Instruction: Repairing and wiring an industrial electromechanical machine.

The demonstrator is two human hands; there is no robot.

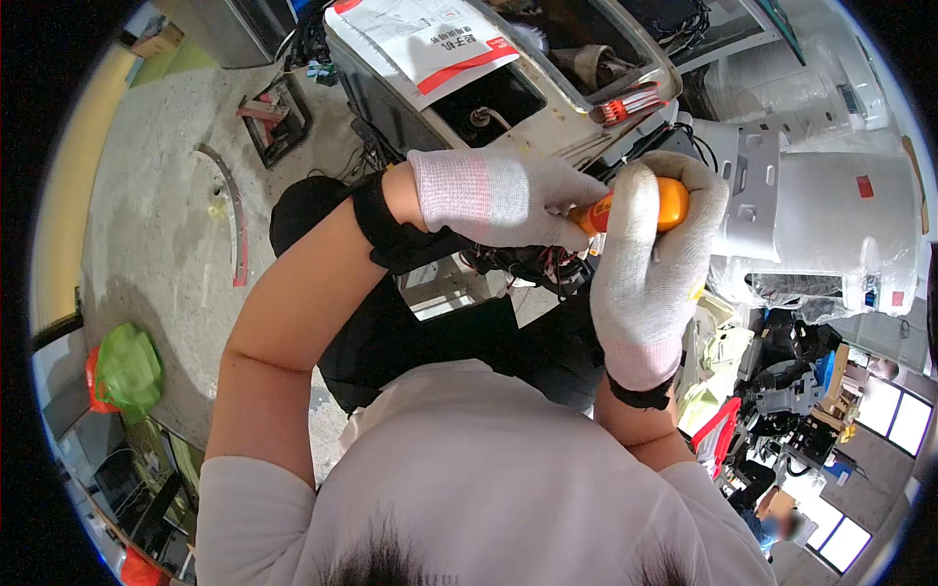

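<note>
Both hands wear white knit gloves and meet over the machine's near edge. My right hand (664,264) is closed around an orange object (672,203), smooth and rounded at its right end, with reddish marking toward its left end. Much of its middle is hidden by the right fingers, so its kind cannot be told. From the left, my left hand (508,195) reaches across with its fingertips pinched at the object's left end. Black bands circle both wrists. Beneath the hands are dark cables (547,266).
A machine housing (552,127) with dark openings stands ahead, a white-and-red packet (430,44) on top. Red-handled tools (630,104) lie at its right edge. Plastic-wrapped white units (831,210) stand right. On the floor left are a curved strip (234,200) and a green bag (129,371).
</note>
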